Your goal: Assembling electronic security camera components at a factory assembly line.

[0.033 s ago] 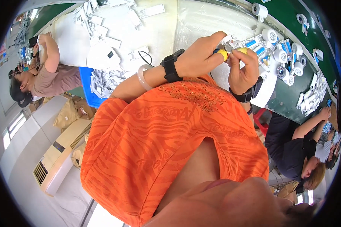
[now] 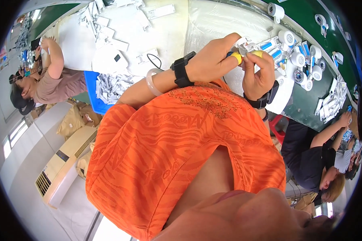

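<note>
Above the table, my left hand (image 2: 213, 60) is closed on a small white plastic part (image 2: 242, 42), a yellow cover on one of its fingertips. My right hand (image 2: 260, 76) meets it from the right, thumb and forefinger pinched at the same part's lower edge; yellow shows on a finger of this hand too. Fingers hide much of the part, so its full shape cannot be made out. Just beyond my right hand lies a cluster of white round-headed units (image 2: 286, 37) with perforated faces, among white pieces with blue strips (image 2: 276, 53).
White plastic pieces (image 2: 104, 32) lie heaped at the table's far left, near a white rounded housing (image 2: 112, 60). A blue bin (image 2: 91, 90) holds more. Another pile of white parts (image 2: 334, 100) is at right. Co-workers sit at left (image 2: 60, 86) and right (image 2: 305, 160).
My hands and the white part look the same. At the far left, the co-worker's raised hands have shifted slightly.
</note>
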{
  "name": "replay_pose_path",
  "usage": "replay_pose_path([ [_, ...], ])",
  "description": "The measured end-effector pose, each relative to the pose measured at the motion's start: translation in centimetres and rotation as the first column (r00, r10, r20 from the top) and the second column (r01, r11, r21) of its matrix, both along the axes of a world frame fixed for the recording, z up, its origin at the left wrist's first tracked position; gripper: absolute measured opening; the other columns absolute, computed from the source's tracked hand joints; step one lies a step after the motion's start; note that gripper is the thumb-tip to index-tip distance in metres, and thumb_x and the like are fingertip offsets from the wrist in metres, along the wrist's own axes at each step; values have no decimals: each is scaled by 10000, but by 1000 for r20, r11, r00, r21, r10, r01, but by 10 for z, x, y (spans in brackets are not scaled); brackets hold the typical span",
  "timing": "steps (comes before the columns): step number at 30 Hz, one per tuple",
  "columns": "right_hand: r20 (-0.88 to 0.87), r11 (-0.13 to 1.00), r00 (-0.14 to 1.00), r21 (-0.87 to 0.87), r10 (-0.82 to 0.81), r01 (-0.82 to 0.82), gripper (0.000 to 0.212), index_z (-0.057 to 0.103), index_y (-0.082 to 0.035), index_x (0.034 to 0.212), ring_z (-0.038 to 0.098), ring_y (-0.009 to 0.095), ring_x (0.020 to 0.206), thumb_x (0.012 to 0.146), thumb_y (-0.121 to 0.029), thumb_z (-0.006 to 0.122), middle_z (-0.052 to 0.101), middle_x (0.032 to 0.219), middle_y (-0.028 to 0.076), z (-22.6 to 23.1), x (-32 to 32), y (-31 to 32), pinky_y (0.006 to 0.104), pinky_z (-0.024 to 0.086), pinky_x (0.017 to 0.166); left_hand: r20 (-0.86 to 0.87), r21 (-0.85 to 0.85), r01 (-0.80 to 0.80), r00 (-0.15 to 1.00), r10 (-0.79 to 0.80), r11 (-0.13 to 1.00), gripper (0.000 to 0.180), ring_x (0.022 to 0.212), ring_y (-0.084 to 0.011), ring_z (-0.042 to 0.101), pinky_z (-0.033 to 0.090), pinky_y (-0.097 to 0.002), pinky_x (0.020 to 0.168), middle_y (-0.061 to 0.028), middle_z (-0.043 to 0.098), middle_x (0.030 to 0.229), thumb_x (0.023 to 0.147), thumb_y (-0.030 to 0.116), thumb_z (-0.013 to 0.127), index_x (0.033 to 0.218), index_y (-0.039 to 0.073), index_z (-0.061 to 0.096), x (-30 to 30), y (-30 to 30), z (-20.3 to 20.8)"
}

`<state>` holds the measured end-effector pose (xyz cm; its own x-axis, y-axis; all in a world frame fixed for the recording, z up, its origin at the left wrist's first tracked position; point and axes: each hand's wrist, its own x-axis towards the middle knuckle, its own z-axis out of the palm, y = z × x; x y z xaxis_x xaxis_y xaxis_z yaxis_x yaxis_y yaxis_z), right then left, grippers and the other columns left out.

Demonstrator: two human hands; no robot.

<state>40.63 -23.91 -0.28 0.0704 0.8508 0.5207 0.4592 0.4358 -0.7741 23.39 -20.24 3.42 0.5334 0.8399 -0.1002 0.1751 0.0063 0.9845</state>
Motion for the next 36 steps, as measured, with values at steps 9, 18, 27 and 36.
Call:
replay_pose_path([
  [9,-64,999,997,-10,50,-51,211,666,-46,944,607,266,876,770,56,729,615,895,104,4,0,1,321,496,717,212,-255,-28,974,84,967,346,556,-76,485,433,-228,505,-29,550,753,919,121,447,1251,21,454,7,-5,-3],
  [18,-33,999,999,21,28,-27,206,664,-51,937,609,275,876,768,46,730,626,873,94,0,0,4,340,494,752,10,-31,16,1000,-15,999,347,578,-89,508,433,-244,526,-69,580,799,905,120,451,1228,-4,462,0,-1,-2],
  [27,-17,1000,999,0,31,-31,195,663,-51,932,604,284,881,771,31,734,631,860,92,1,0,5,348,490,776,23,-80,13,1000,-11,997,350,744,-132,551,462,-278,668,-107,619,904,909,124,486,1222,-29,456,-3,-3,-1],
  [36,15,997,998,44,63,-63,177,664,-59,925,598,258,821,779,22,723,639,767,60,2,3,6,398,473,875,22,41,-44,999,43,998,398,621,-105,495,427,-252,577,-63,579,803,994,318,527,1252,18,485,4,-7,-8],
])
